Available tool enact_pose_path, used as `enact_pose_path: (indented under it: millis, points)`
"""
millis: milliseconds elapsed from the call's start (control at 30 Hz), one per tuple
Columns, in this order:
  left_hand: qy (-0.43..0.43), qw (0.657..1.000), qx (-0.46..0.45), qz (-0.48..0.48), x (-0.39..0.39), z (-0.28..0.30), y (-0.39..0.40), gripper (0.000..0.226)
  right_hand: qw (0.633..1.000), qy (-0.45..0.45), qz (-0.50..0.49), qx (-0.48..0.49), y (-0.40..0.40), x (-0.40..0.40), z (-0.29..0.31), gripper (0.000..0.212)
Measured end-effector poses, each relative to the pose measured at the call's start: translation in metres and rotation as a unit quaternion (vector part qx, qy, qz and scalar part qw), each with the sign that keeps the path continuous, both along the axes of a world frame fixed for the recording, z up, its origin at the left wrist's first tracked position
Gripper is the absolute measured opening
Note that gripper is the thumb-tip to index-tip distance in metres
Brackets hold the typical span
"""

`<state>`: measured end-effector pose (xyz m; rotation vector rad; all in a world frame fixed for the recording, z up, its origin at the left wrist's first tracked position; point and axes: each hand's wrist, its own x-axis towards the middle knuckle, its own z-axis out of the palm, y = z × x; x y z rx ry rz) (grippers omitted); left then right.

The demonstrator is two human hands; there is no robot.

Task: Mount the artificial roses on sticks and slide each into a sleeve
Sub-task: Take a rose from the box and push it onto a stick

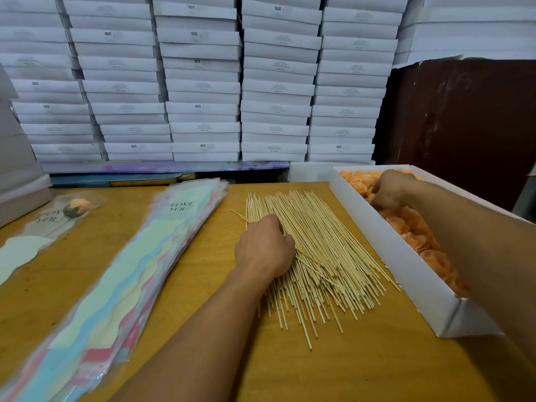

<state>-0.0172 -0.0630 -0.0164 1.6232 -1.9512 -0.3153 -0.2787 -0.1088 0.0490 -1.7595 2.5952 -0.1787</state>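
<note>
We see a long white box (406, 268) of soft orange roses (417, 230); our right hand (390, 190) reaches inside, grip unclear. Left of it, our left hand (265, 248) pinches thin wooden sticks (322, 242).

The left hand (265, 247) lies knuckles-up at the centre, its bare forearm running up from the lower edge, fingers curled downward with the tips hidden. The right hand (390, 189) reaches forward on the far right, back toward the camera, fingers bent down; its bare forearm slants in from the right edge
</note>
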Motion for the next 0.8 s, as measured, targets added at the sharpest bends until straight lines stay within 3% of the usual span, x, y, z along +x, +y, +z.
enact_pose_path:
  millis: [167, 367, 467, 600, 800]
  points:
    - [-0.002, 1.0, 0.004, -0.001, -0.001, 0.0, 0.0, 0.013, 0.997, -0.039, -0.042, -0.042, 0.002, -0.004, 0.005, 0.051]
    - [0.019, 1.0, -0.006, -0.005, -0.002, 0.0, 0.001, 0.013, 0.971, -0.153, -0.028, -0.18, 0.009, -0.001, 0.02, 0.027]
    - [0.07, 0.997, -0.015, -0.021, -0.001, 0.001, -0.001, 0.011, 0.963, -0.156, 0.012, -0.22, 0.016, 0.017, 0.026, 0.024]
    - [0.16, 0.984, -0.04, -0.067, -0.002, 0.003, -0.001, 0.018, 0.962, -0.147, 0.084, -0.216, 0.03, 0.054, 0.034, 0.012]
    - [0.258, 0.96, -0.008, -0.112, -0.004, 0.007, 0.004, 0.057, 0.959, -0.172, 0.174, -0.146, 0.047, 0.117, 0.019, 0.017]
